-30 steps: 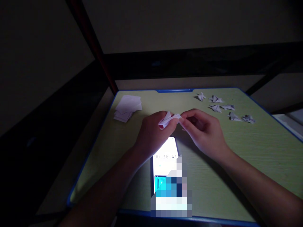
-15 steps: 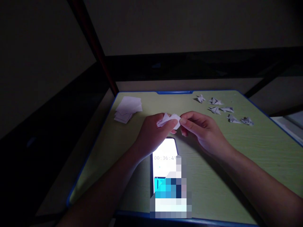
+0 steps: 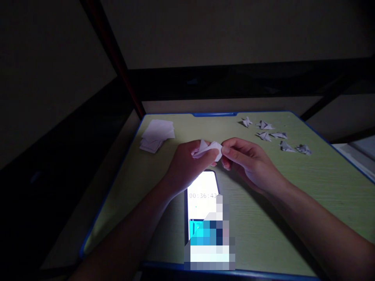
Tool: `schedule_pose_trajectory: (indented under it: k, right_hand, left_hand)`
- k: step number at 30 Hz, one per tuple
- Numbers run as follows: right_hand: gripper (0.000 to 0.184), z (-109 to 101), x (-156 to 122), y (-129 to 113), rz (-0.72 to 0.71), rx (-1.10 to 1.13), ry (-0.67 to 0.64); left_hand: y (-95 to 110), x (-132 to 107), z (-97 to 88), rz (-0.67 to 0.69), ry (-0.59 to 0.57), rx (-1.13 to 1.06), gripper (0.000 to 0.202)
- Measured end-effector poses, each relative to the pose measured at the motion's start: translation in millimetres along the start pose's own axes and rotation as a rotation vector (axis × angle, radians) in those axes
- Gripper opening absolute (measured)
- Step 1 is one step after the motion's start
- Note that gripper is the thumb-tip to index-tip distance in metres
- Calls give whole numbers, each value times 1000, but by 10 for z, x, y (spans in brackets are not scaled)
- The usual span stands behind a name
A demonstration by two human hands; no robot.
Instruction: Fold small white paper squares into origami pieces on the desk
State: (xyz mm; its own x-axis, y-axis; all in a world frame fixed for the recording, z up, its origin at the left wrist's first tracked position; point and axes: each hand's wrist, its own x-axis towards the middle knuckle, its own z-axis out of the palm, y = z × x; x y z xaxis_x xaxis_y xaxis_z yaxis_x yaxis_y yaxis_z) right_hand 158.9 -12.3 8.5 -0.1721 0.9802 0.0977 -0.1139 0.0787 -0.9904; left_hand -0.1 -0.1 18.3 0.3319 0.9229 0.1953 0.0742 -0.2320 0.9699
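Note:
A small folded white paper (image 3: 218, 151) is held above the middle of the table, just beyond a lit phone. My left hand (image 3: 189, 162) is closed around it, thumb pressed flat along its near face, with a pointed flap sticking up by the fingers. At the paper's right tip, my right hand (image 3: 246, 160) pinches it between thumb and index finger, the other fingers curled beneath. The parts of the paper under the left thumb and fingers are hidden.
The phone (image 3: 202, 185) shows a running timer, its lower part pixelated. White paper sheets (image 3: 158, 128) are stacked at the back left. Several folded paper pieces (image 3: 264, 136) lie at the back right. A blue edge (image 3: 215, 114) borders the light green table (image 3: 275, 230).
Both hands keep nearly the same grip on the folded paper. The whole view has shifted slightly, and the phone's timer has advanced.

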Motion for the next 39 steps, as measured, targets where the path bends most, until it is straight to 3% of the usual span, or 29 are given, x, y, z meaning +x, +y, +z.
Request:
schedule_pose_trajectory:
  k: [14, 21, 26, 32, 39]
  right_hand:
    - [12, -29, -1, 53, -15, -67, -6]
    - [11, -27, 19, 81, -17, -97, 67]
    - [12, -24, 26, 87, -26, -118, 79]
    - [11, 3, -6, 61, -111, -271, 154]
    - [5, 61, -46, 66, -332, -563, 249]
  left_hand:
    - [-20, 40, -27, -5, 65, 120, 12]
    - [-51, 37, -27, 32, 56, 215, 17]
    - [-39, 49, -5, 44, 80, 134, 2]
    - [-33, 41, -15, 70, 101, 270, 25]
    - [-82, 22, 13, 158, 140, 390, 21]
